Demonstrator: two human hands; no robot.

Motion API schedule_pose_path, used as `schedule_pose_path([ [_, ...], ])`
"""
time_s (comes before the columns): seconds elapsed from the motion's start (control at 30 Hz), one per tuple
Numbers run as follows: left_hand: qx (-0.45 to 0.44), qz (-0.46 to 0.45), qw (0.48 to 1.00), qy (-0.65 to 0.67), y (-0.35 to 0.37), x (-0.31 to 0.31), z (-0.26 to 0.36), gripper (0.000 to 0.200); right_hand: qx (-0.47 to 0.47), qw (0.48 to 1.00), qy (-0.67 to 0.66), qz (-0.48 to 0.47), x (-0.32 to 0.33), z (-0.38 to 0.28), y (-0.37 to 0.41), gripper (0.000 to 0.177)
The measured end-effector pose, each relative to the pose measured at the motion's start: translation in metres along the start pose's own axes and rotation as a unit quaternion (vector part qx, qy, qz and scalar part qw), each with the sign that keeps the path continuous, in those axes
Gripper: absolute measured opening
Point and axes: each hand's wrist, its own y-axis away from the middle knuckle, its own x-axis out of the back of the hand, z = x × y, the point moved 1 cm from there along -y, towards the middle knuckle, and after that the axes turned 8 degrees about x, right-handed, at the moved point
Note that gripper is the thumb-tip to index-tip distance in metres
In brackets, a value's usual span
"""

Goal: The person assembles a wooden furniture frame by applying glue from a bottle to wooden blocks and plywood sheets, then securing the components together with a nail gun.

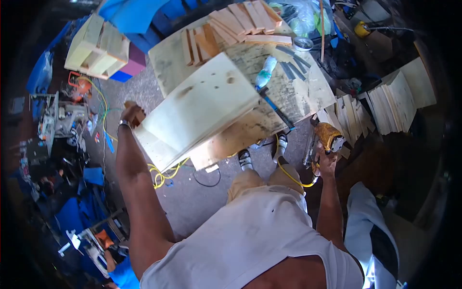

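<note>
A pneumatic nail gun point(329, 137) with a worn orange-yellow body is gripped in my right hand point(328, 161), out to the right of the table. A yellow air hose point(294, 179) runs from its lower end. My left hand point(129, 115), with a watch at the wrist, is closed around a short brown piece of wood point(138, 117). It is beside the left end of a pale wooden box point(202, 101). This box lies slantwise over the worktable, its large flat panel facing up and marked with several dark knots.
Wood strips point(240, 21) lie across the far side of the worktable point(308, 91). A plastic bottle point(266, 72), a blue-handled tool point(276, 108) and dark strips point(292, 70) lie right of the box. Stacked panels point(392, 103) stand at right. Yellow hose point(161, 177) coils on the floor.
</note>
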Motion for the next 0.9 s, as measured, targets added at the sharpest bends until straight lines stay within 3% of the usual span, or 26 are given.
schedule_pose_path([
  [0.07, -0.015, 0.134, 0.970, -0.204, -0.046, 0.001, -0.003, 0.031, 0.063, 0.996, 0.063, -0.012, 0.007, 0.020, -0.013, 0.031],
  [0.1, -0.011, 0.198, 0.932, -0.302, -0.065, 0.000, -0.018, 0.036, 0.038, 0.998, 0.047, -0.006, 0.012, 0.032, -0.020, 0.029],
  [0.13, -0.043, 0.196, 0.909, -0.367, -0.071, -0.006, -0.016, 0.043, 0.013, 0.999, 0.031, 0.000, 0.015, 0.038, -0.026, 0.027],
  [0.2, 0.003, 0.338, 0.845, -0.415, -0.044, -0.021, 0.008, 0.054, -0.074, 0.996, 0.006, -0.049, 0.025, 0.039, -0.044, 0.025],
  [0.27, -0.067, 0.539, 0.750, -0.377, 0.029, -0.060, 0.056, 0.065, -0.122, 0.991, -0.020, -0.058, 0.030, 0.054, -0.070, 0.023],
  [0.3, -0.069, 0.415, 0.860, -0.288, 0.104, -0.079, 0.111, 0.069, -0.153, 0.986, -0.011, -0.064, 0.032, 0.053, -0.083, 0.023],
  [0.33, -0.182, 0.487, 0.823, -0.230, 0.122, -0.118, 0.119, 0.061, -0.183, 0.981, -0.001, -0.066, 0.035, 0.051, -0.095, 0.023],
  [0.37, -0.369, 0.464, 0.795, -0.125, 0.189, -0.122, 0.142, 0.047, -0.177, 0.982, -0.032, -0.062, 0.023, 0.033, -0.090, 0.028],
  [0.43, -0.384, 0.385, 0.839, -0.032, 0.282, -0.190, 0.178, 0.075, -0.178, 0.980, 0.029, -0.086, 0.026, 0.020, -0.112, 0.036],
  [0.47, -0.369, 0.388, 0.839, -0.098, 0.300, -0.221, 0.192, 0.091, -0.175, 0.978, 0.062, -0.095, 0.027, 0.012, -0.120, 0.040],
  [0.5, -0.287, 0.354, 0.879, -0.139, 0.314, -0.237, 0.211, 0.099, -0.175, 0.977, 0.070, -0.104, 0.028, 0.008, -0.129, 0.041],
  [0.53, -0.213, 0.320, 0.908, -0.168, 0.306, -0.249, 0.217, 0.105, -0.181, 0.981, -0.005, -0.073, 0.028, 0.020, -0.130, 0.045],
  [0.57, -0.181, 0.296, 0.921, -0.180, 0.277, -0.262, 0.206, 0.110, -0.280, 0.952, 0.057, -0.105, 0.030, 0.027, -0.140, 0.047],
  [0.6, -0.187, 0.297, 0.914, -0.203, 0.256, -0.274, 0.192, 0.112, -0.223, 0.971, 0.019, -0.085, 0.029, 0.055, -0.144, 0.043],
  [0.63, -0.226, 0.308, 0.915, -0.132, 0.239, -0.277, 0.187, 0.111, -0.196, 0.978, 0.046, -0.046, 0.023, 0.009, -0.135, 0.035],
  [0.67, -0.167, 0.266, 0.922, -0.226, 0.265, -0.259, 0.206, 0.106, -0.169, 0.983, 0.074, -0.007, 0.016, -0.042, -0.126, 0.028],
  [0.7, -0.176, 0.262, 0.917, -0.243, 0.274, -0.254, 0.209, 0.104, -0.109, 0.991, 0.009, -0.077, 0.022, 0.008, -0.134, 0.025],
  [0.8, -0.193, 0.210, 0.920, -0.269, 0.309, -0.235, 0.194, 0.099, -0.019, 0.993, -0.089, -0.081, 0.027, -0.007, -0.102, 0.021],
  [0.83, -0.190, 0.183, 0.924, -0.276, 0.311, -0.243, 0.211, 0.097, 0.000, 0.994, -0.077, -0.072, 0.030, -0.001, -0.123, 0.021],
  [0.9, -0.247, 0.147, 0.912, -0.293, 0.336, -0.237, 0.188, 0.095, 0.044, 0.996, -0.052, -0.059, 0.026, 0.016, -0.112, 0.021],
])
